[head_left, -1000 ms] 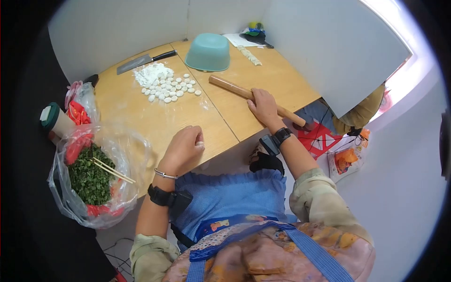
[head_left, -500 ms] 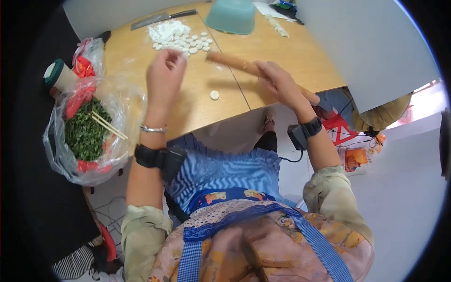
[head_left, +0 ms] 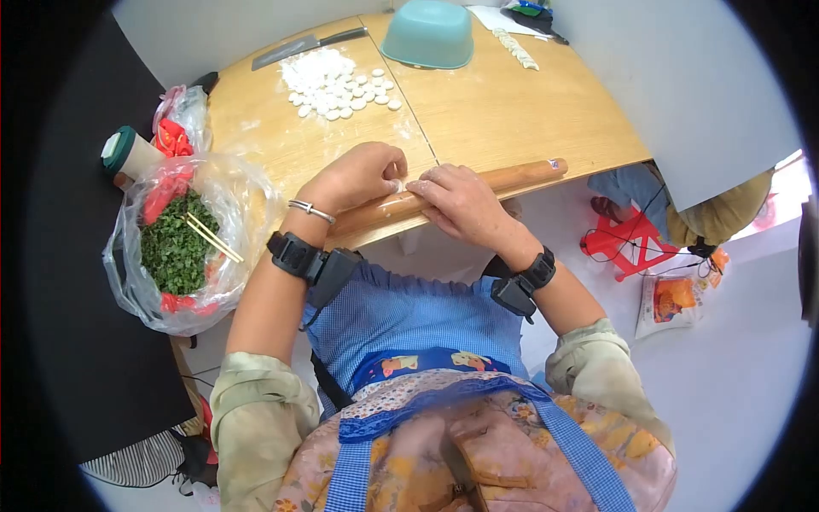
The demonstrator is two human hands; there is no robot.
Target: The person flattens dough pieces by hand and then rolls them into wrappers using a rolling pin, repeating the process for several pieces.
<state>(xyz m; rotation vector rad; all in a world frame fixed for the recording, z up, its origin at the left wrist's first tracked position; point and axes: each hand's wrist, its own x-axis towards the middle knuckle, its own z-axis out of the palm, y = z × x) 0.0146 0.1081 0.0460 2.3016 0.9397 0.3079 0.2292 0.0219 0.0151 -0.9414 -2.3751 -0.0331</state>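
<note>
A wooden rolling pin (head_left: 522, 175) lies along the near edge of the table, slanting from lower left to upper right. My right hand (head_left: 465, 203) rests over its middle, fingers curled on the wood. Just beyond the pin, my left hand (head_left: 360, 177) has its fingers bent together on a small white dough piece (head_left: 397, 185), mostly hidden by the fingertips. Part of the pin passes beneath my left wrist. Farther back, several flattened dough pieces (head_left: 345, 98) lie beside a heap of white flour (head_left: 314, 68).
A cleaver (head_left: 286, 51) and an upturned teal basin (head_left: 428, 36) sit at the back. A row of pleated dough (head_left: 516, 49) lies at the back right. On the left, a plastic bag of chopped greens (head_left: 179, 247) holds chopsticks (head_left: 213, 237), near a lidded cup (head_left: 132, 155).
My right hand has brought the rolling pin down and left to the table edge. My left hand has moved right and down onto the single dough piece. The view has shifted slightly.
</note>
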